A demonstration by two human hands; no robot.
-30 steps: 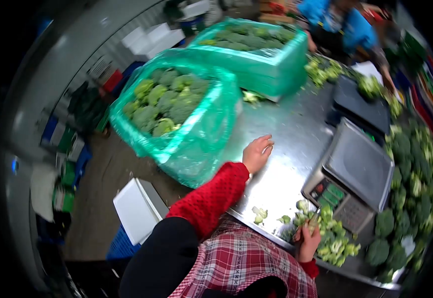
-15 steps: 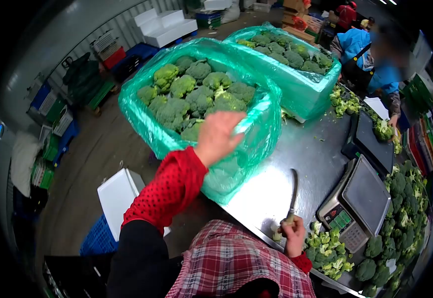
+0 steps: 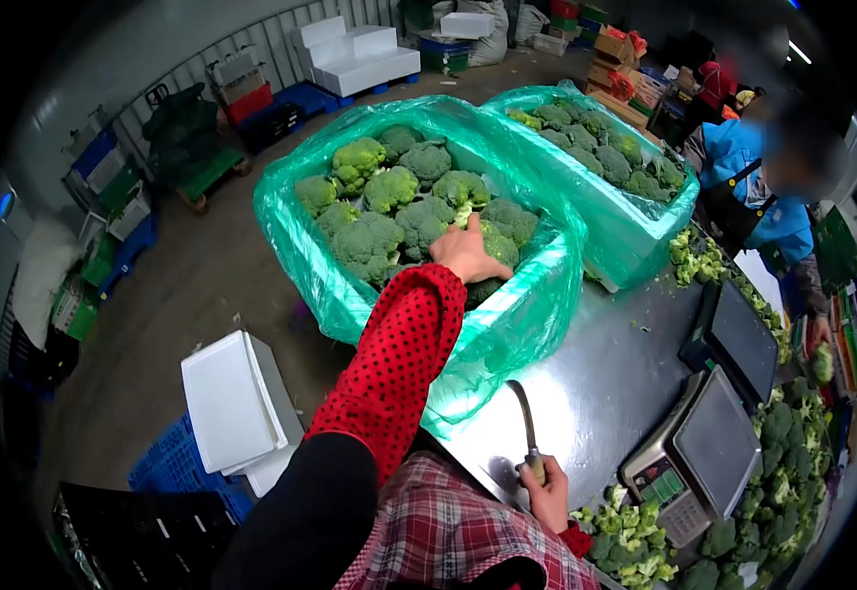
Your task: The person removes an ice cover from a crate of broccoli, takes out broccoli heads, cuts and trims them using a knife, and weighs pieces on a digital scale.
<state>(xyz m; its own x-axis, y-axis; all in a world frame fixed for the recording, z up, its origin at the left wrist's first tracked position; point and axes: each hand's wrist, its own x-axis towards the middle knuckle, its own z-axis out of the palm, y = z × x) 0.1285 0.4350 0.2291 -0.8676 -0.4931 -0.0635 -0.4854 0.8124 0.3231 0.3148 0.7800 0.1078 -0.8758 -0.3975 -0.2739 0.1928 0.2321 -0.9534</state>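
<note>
The thumb and forefinger of the left hand point(image 3: 471, 253) are spread apart at one broccoli head point(image 3: 496, 244); the other fingers are partly hidden, and I cannot tell whether they grip it. This head lies among others in a white box point(image 3: 522, 288) wrapped with green plastic film point(image 3: 283, 211). The fingers of the right hand point(image 3: 547, 495) are closed around the handle of a knife point(image 3: 529, 427), whose curved blade points away from the body, above the metal table point(image 3: 591, 359). Just beside this hand there is a heap of cut broccoli pieces point(image 3: 633, 541), and near it stands a scale point(image 3: 715, 447). Farther to the right, many broccoli heads are piled point(image 3: 780, 462). Behind the first box is a second wrapped box point(image 3: 635, 231), also filled with broccoli. Across the table, a co-worker in blue point(image 3: 784, 228) reaches one hand down.
</note>
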